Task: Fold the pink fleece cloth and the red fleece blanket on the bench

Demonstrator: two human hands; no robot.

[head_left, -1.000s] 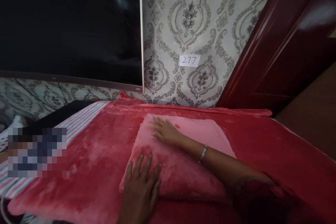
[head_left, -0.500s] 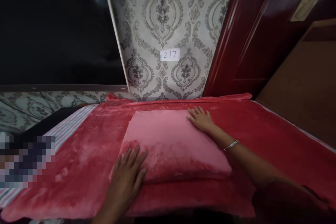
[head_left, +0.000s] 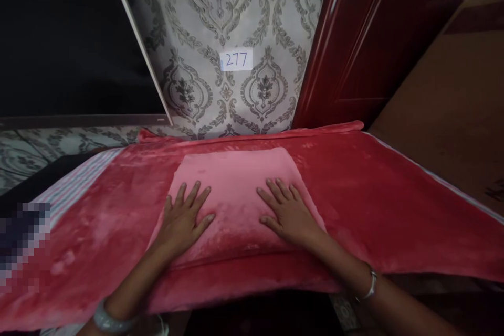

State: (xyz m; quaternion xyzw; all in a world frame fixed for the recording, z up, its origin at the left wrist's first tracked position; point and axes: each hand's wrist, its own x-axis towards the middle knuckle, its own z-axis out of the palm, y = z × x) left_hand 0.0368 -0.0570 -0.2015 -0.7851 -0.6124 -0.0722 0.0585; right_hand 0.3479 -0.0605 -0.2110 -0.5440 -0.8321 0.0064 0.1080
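Observation:
A pink plush bundle, folded flat into a rough rectangle, lies on a red plush blanket spread over a table. My left hand rests palm down on the bundle's left side, fingers spread. On its right side lies my right hand, flat with the fingers apart. Neither hand grips anything. A bracelet circles each wrist. The bundle's near edge shows as a soft fold between my forearms.
Behind the table is a patterned wall with a paper marked 277. A large dark screen stands at the left. A dark red door and a brown cardboard box are on the right. Striped cloth shows at left.
My right hand has come from the bundle's far right corner nearer to me, onto its right side. My left hand has slid forward a little. The camera view has shifted.

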